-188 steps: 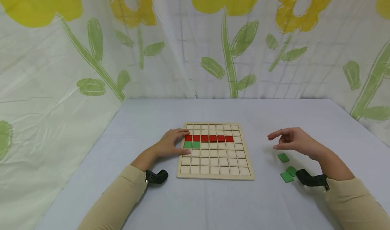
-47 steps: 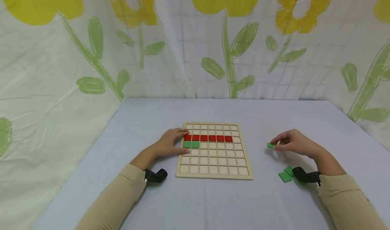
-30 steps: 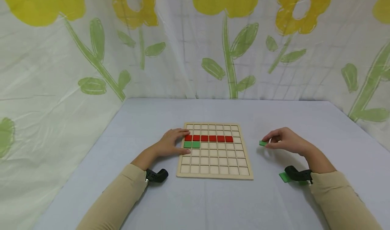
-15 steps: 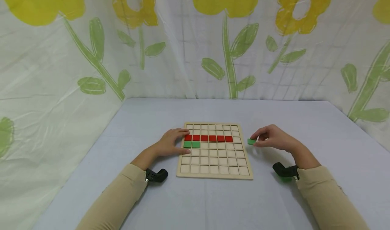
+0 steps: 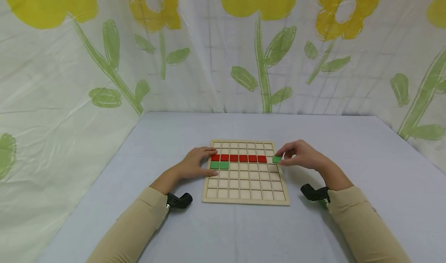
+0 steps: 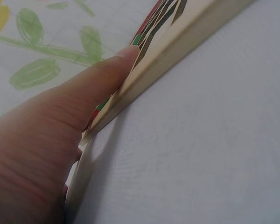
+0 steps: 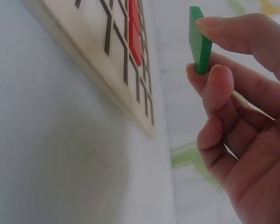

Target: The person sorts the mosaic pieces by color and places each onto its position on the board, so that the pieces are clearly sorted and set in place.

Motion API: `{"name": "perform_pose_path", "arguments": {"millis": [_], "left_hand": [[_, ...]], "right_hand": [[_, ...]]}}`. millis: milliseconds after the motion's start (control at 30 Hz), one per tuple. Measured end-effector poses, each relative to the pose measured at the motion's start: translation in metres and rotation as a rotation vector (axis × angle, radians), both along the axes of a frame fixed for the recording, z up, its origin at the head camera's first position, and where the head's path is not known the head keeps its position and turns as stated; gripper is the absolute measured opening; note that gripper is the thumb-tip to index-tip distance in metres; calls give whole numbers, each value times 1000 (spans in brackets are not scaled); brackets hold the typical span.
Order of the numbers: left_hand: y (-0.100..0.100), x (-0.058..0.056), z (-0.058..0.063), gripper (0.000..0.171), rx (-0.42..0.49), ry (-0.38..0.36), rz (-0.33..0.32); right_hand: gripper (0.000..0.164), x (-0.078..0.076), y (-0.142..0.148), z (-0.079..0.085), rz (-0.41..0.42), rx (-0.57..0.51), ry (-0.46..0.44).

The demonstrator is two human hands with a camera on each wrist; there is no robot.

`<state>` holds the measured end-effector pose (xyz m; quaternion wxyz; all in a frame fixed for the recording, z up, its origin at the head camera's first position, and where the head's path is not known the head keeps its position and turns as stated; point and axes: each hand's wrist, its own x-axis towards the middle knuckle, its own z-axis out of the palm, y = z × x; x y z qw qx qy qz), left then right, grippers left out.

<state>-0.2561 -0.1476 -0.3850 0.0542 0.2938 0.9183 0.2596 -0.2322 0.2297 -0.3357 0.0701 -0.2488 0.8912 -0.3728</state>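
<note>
A square green tile is pinched between thumb and fingers of my right hand, held above the right edge of a wooden grid board. In the right wrist view the tile stands on edge in the fingertips, clear of the board. My left hand rests along the board's left edge, thumb and fingers spread apart, the thumb lying on the frame in the left wrist view. A row of several red tiles fills squares in the board's third row. Beneath it, two green tiles sit at the left end.
A loose green tile shows on the table under the right wrist, mostly hidden by the black wrist camera. The pale table reaches back to a flower-printed curtain.
My right hand picked up a green tile from the table at right and carried it left to the board's right edge. My left hand stays in place.
</note>
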Motion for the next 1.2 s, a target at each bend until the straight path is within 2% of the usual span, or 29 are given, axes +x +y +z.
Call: {"name": "perform_pose_path", "arguments": {"millis": [233, 433, 733, 967, 1200], "left_hand": [[0, 0, -1, 77, -4, 2, 1], [0, 0, -1, 77, 3, -2, 2], [0, -1, 0, 77, -1, 10, -5], [0, -2, -1, 76, 8, 11, -11], [1, -1, 0, 76, 5, 7, -11]], "right_hand": [[23, -4, -15, 1, 25, 10, 21], [23, -7, -28, 1, 56, -7, -2], [22, -12, -37, -1, 49, 13, -42], [22, -17, -52, 2, 105, -12, -51], [22, -22, -67, -4, 142, -31, -49]]}}
